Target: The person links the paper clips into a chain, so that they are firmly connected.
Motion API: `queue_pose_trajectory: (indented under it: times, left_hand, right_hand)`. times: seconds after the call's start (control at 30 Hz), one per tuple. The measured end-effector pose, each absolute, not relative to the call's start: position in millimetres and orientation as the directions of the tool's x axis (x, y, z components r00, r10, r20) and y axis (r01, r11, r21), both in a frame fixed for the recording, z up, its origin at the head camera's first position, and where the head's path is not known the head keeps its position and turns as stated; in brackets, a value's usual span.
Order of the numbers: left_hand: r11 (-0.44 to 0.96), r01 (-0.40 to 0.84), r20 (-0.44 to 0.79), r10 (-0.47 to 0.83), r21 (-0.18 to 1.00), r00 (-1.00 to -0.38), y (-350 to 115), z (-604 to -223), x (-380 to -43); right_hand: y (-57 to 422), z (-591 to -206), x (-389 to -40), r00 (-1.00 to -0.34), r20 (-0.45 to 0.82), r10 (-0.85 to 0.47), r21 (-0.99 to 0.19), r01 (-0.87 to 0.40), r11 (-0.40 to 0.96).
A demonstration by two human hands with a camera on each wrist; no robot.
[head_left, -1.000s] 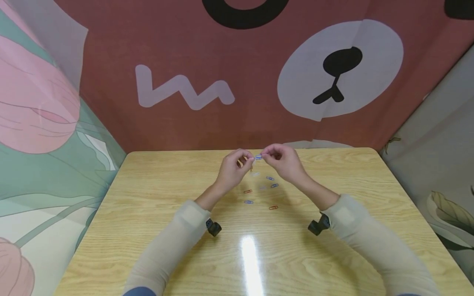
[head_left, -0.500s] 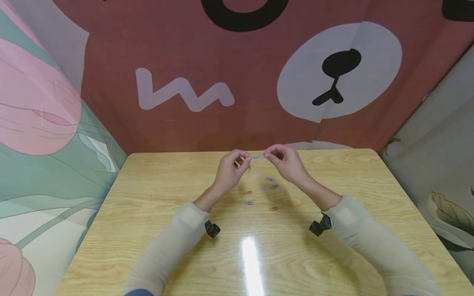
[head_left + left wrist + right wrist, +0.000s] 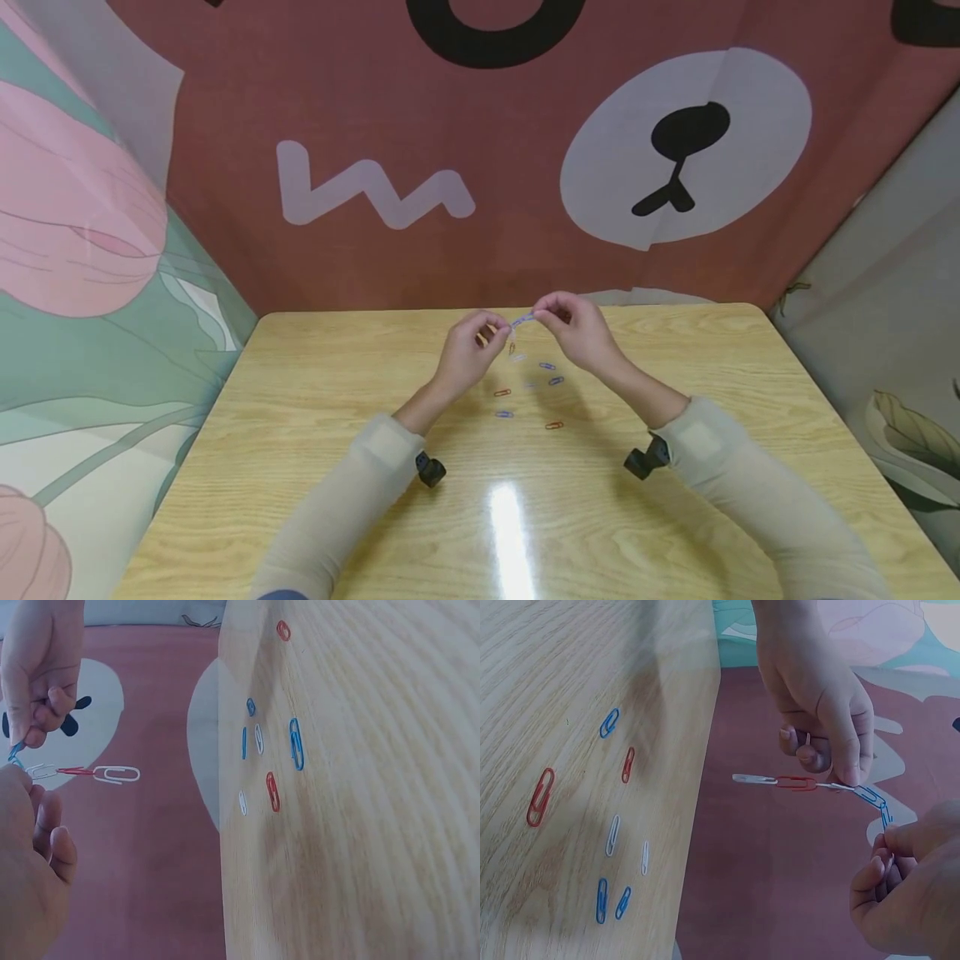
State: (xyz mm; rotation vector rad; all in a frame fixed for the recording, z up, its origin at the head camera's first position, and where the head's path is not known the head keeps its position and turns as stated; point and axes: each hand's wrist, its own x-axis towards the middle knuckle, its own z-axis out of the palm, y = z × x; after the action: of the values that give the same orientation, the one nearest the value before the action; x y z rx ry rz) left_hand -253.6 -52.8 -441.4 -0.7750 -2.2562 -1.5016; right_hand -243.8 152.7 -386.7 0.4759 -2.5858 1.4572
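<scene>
A chain of linked paper clips hangs between the two hands above the far part of the table. My left hand pinches it between thumb and forefinger near a white paper clip. From there a red clip and a white end clip dangle free. Two joined blue paper clips span the gap toward my right hand. The right thumb and forefinger pinch the outer blue clip, their tips covering its end. In the right wrist view the blue pair bends at its joint.
Loose paper clips lie on the wooden table below the hands: blue, red and white. A printed cloth stands behind the table's far edge. Small black cameras sit at both wrists.
The hands have drawn slightly apart, and the bunched blue clips now stretch out between them. My left hand has lowered a little, so that part of the chain slants up to the right.
</scene>
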Motion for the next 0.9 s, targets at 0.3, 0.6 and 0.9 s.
queue_pose_trajectory:
  times: [0.3, 0.6, 0.9]
  left_hand:
    - [0.32, 0.602, 0.537, 0.272, 0.732, -0.798, -51, -445, -254]
    - [0.274, 0.603, 0.545, 0.262, 0.749, -0.796, -50, -439, -255]
    - [0.236, 0.627, 0.581, 0.238, 0.743, -0.778, -48, -433, -255]
  right_hand:
    - [151, -386, -242, -0.937, 0.281, -0.209, -0.799, -0.348, 0.49]
    - [149, -388, -242, -0.932, 0.286, -0.22, -0.799, -0.359, 0.482]
    - [144, -390, -242, -0.923, 0.31, -0.23, -0.805, -0.383, 0.453]
